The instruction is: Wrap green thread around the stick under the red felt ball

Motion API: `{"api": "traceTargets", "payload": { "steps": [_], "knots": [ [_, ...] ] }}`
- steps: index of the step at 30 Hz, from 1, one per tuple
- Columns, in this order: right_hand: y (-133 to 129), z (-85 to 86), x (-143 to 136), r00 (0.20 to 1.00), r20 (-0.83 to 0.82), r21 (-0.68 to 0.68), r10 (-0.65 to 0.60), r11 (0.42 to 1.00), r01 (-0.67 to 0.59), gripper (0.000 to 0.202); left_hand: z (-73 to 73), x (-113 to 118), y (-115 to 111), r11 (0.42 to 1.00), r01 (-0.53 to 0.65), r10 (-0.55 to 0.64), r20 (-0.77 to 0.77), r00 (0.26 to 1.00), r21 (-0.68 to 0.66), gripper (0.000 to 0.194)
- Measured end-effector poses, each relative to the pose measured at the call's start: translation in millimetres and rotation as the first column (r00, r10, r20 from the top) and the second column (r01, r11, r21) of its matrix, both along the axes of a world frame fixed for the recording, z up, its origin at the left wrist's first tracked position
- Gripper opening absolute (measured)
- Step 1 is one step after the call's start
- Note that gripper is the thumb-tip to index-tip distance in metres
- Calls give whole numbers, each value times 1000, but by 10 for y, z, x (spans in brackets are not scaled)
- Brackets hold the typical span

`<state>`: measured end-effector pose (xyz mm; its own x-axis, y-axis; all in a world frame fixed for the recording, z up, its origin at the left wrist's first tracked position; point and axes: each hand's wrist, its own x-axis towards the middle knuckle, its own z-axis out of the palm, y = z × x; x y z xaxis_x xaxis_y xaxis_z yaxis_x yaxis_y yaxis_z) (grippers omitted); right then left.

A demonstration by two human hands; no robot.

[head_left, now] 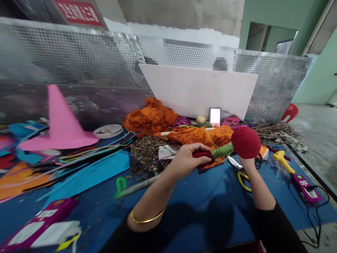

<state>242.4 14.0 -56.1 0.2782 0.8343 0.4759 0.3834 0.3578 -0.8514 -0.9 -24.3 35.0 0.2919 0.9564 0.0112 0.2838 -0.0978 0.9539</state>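
Observation:
My left hand (pixel 188 158), with a gold bangle at the wrist, is closed around the dark red end of a stick-like piece. Its middle is a green wrapped stem (pixel 222 150), and a round red ball (pixel 246 142) forms the right end. Behind and below the ball is my right hand (pixel 248 165); its fingers are hidden by the ball. Scissors (pixel 243 181) with yellow handles lie on the blue table (pixel 205 191) beside my right wrist. Orange patterned cloth (pixel 202 137) is spread just behind the stem.
A pink cone hat (pixel 61 119), blue sheet (pixel 94 172) and dried twigs (pixel 146 151) lie left. At right are a yellow glue gun (pixel 283 161) and purple power strip (pixel 305 188) with black cable. Another purple strip (pixel 39 225) is front left. A white board (pixel 202 89) leans behind.

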Motion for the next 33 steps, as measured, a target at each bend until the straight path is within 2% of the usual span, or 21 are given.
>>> {"api": "traceTargets", "payload": {
  "steps": [2, 3, 4, 6, 7, 8, 9, 12, 14, 15, 17, 19, 21, 22, 25, 30, 33],
  "knots": [
    [-105, 10, -180, 994, 2, 11, 107, 994, -107, 37, 3, 51, 20, 999, -9, 12, 74, 997, -39, 28],
    [-160, 23, -268, 978, -14, 12, 206, 978, -206, 39, -4, 72, 27, 998, -4, 12, 108, 994, -68, 29],
    [-213, 39, -348, 930, -71, 9, 361, 933, -361, 41, -16, 90, 34, 995, 5, 10, 141, 990, -103, 31],
    [-301, 74, -471, 814, -169, 29, 556, 828, -559, 45, -49, 115, 51, 986, 28, 5, 198, 980, -163, 34],
    [-334, 90, -509, 768, -188, 23, 612, 784, -620, 44, -69, 122, 64, 982, 37, 4, 223, 975, -183, 36],
    [-361, 104, -531, 757, -171, 2, 631, 768, -640, 39, -91, 126, 80, 981, 40, 9, 247, 969, -192, 37],
    [-385, 115, -540, 775, -128, -24, 618, 780, -626, 33, -113, 127, 101, 980, 39, 17, 273, 962, -197, 38],
    [-458, 142, -526, 901, 38, 11, 432, 902, -433, 34, -176, 122, 170, 977, 31, 41, 328, 944, -211, 40],
    [-510, 158, -519, 943, 29, 106, 330, 937, -332, 29, -216, 122, 212, 974, 33, 44, 333, 942, -223, 41],
    [-532, 166, -525, 942, -27, 147, 334, 934, -326, 26, -235, 125, 229, 974, 36, 40, 325, 945, -225, 41],
    [-558, 185, -554, 881, -209, 210, 425, 899, -385, 25, -274, 136, 257, 977, 34, 34, 309, 951, -210, 40],
    [-557, 208, -594, 746, -417, 236, 519, 855, -463, 25, -312, 149, 277, 981, 37, 21, 292, 956, -192, 37],
    [-542, 236, -622, 619, -569, 207, 542, 823, -530, 27, -340, 154, 293, 981, 60, -5, 285, 959, -185, 38],
    [-535, 251, -628, 584, -614, 179, 530, 815, -551, 28, -349, 151, 300, 980, 78, -23, 284, 958, -183, 39],
    [-526, 290, -624, 564, -663, 152, 492, 826, -543, 29, -361, 125, 319, 978, 124, -76, 270, 960, -166, 44],
    [-531, 301, -647, 501, -717, 224, 484, 841, -492, 30, -400, 136, 327, 985, 140, -124, 151, 981, -102, 40],
    [-518, 274, -681, 478, -765, 174, 431, 853, -491, 31, -470, 231, 311, 995, 99, -99, 32, 995, 21, 38]
  ]
}}
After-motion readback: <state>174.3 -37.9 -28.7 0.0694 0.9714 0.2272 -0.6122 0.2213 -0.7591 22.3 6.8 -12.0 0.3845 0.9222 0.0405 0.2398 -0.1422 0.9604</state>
